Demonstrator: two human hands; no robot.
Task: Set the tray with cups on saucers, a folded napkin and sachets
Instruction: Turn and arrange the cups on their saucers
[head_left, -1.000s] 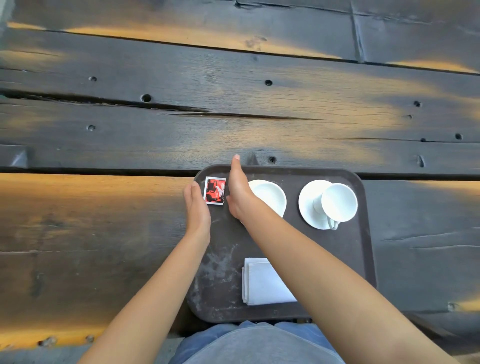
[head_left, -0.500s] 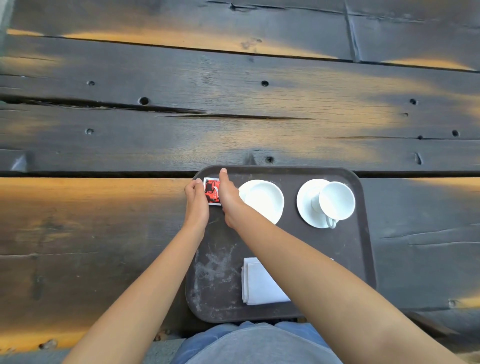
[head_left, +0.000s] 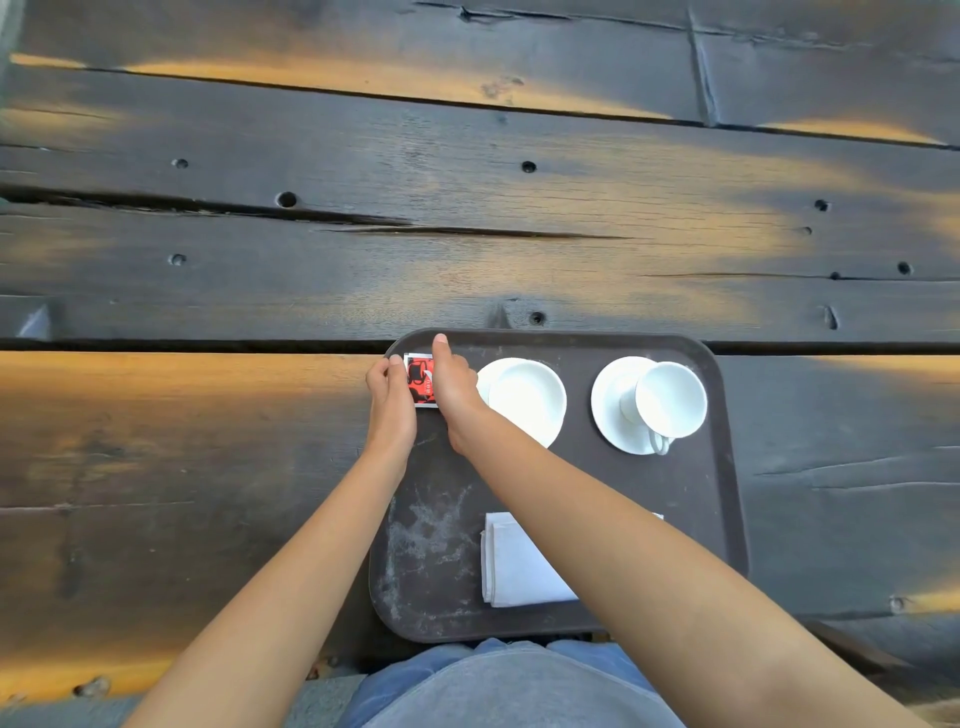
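A dark brown tray (head_left: 719, 519) lies on the wooden table. In its far left corner sits a red, black and white sachet (head_left: 418, 383). My left hand (head_left: 389, 410) pinches the sachet's left edge with curled fingers. My right hand (head_left: 458, 395) holds its right edge, thumb pointing forward, and covers part of it. To the right stand two white cups on saucers, the left cup (head_left: 527, 400) partly behind my right wrist and the right cup (head_left: 671, 397) on its saucer (head_left: 609, 410). A folded white napkin (head_left: 514, 566) lies at the tray's near side, partly under my right forearm.
The table (head_left: 467, 208) is made of dark weathered planks with gaps, cracks and holes. The tray's near edge overhangs the table edge above my lap (head_left: 509, 686). A whitish scuffed patch (head_left: 431, 525) marks the tray's left side.
Both hands closed in on the sachet from either side. Their fingers went from straight to curled on its edges, and the sachet shifted slightly toward the tray's far left corner.
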